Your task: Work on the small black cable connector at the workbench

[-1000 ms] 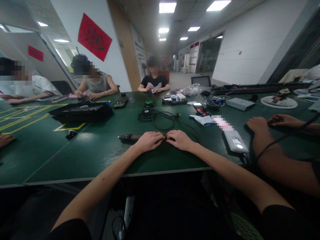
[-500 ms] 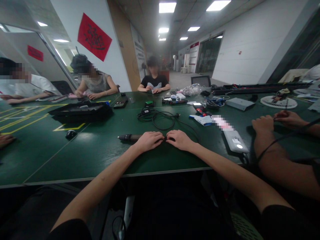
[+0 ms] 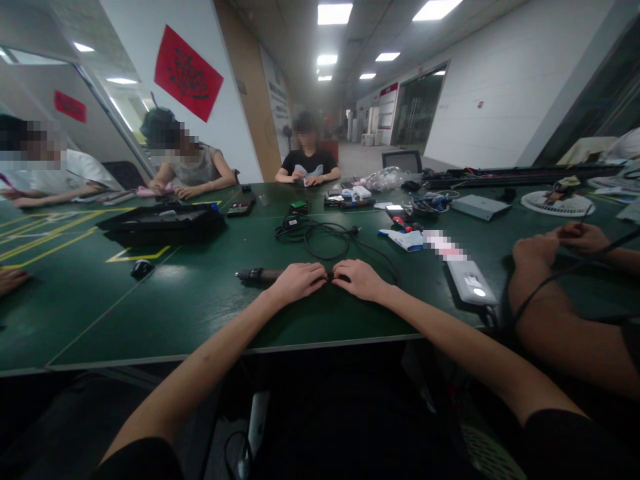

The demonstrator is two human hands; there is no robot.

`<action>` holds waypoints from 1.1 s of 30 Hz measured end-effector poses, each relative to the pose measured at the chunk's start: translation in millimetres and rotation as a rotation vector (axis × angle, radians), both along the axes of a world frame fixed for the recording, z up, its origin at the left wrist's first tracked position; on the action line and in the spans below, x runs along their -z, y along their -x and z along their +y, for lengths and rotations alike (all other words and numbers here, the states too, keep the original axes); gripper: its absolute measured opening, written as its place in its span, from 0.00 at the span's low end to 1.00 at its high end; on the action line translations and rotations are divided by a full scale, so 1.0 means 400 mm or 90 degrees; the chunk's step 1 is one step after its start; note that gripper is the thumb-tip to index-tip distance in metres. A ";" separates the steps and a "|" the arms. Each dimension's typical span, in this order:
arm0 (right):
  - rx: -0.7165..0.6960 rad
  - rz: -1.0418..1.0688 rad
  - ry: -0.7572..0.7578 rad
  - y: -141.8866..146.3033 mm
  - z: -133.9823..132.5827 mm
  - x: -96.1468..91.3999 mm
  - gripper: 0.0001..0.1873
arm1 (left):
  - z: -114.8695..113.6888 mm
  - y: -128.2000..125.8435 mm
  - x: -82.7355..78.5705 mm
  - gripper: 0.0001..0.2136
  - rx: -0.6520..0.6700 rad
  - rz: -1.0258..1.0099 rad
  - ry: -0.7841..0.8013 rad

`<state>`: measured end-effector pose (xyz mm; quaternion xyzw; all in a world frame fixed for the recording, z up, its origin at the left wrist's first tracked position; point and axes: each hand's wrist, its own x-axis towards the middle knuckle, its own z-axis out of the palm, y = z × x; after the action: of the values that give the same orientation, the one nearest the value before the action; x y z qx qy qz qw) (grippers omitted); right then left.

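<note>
An electric screwdriver [image 3: 260,275], dark and cylindrical with its bit toward the left, lies on the green table. My left hand [image 3: 299,280] is closed around its rear end. Close by on the right, my right hand [image 3: 361,279] pinches a black cord end, with its fingertips almost meeting those of my left hand. Only a small dark part shows between the fingers, so I cannot tell whether cord and screwdriver are joined. A black cord with a power adapter [image 3: 292,223] lies coiled beyond my hands, and a thin strand runs toward my right hand.
A black tray [image 3: 163,223] and a computer mouse [image 3: 142,268] are to the left. At right lie a white power-bank-like device [image 3: 470,281], a blue-and-white packet [image 3: 407,240] and a silver box [image 3: 481,207]. A co-worker's hands [image 3: 560,243] work at far right; other people sit across.
My hands stay almost in place, with the fingertips shifting only slightly at the cord end. The co-worker's hands at the right have moved a little to the right.
</note>
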<state>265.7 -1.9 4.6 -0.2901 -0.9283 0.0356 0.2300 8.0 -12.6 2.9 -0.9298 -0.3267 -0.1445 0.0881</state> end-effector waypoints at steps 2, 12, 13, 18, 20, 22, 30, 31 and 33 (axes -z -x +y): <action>-0.001 -0.002 -0.001 -0.001 0.000 -0.001 0.07 | 0.000 -0.004 0.000 0.11 -0.025 -0.004 -0.003; 0.001 0.001 -0.006 0.000 -0.001 0.001 0.07 | -0.002 -0.001 0.003 0.11 0.001 -0.007 -0.003; 0.000 0.001 -0.004 -0.001 -0.002 0.000 0.06 | -0.001 -0.002 0.004 0.11 -0.009 -0.008 -0.003; 0.002 0.004 0.004 -0.001 -0.005 -0.005 0.06 | -0.002 -0.004 0.003 0.10 -0.036 -0.006 -0.019; 0.002 0.006 0.004 0.000 -0.004 -0.005 0.06 | -0.003 -0.002 0.001 0.12 -0.016 -0.006 -0.017; 0.000 0.006 0.003 0.000 -0.003 -0.003 0.06 | -0.003 0.001 0.001 0.12 0.004 -0.002 -0.010; 0.006 0.008 0.001 -0.001 0.000 0.004 0.06 | 0.002 -0.006 0.008 0.09 -0.039 -0.012 -0.010; 0.005 0.008 0.001 -0.001 0.000 0.003 0.06 | 0.000 -0.006 0.006 0.10 -0.035 -0.014 -0.012; 0.003 0.007 0.001 -0.001 0.000 0.002 0.06 | -0.003 -0.004 0.003 0.11 -0.017 -0.012 -0.012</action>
<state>266.0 -2.0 3.7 -0.2920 -0.9264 0.0373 0.2347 9.6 -13.8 1.6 -0.9232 -0.3383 -0.1552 0.0954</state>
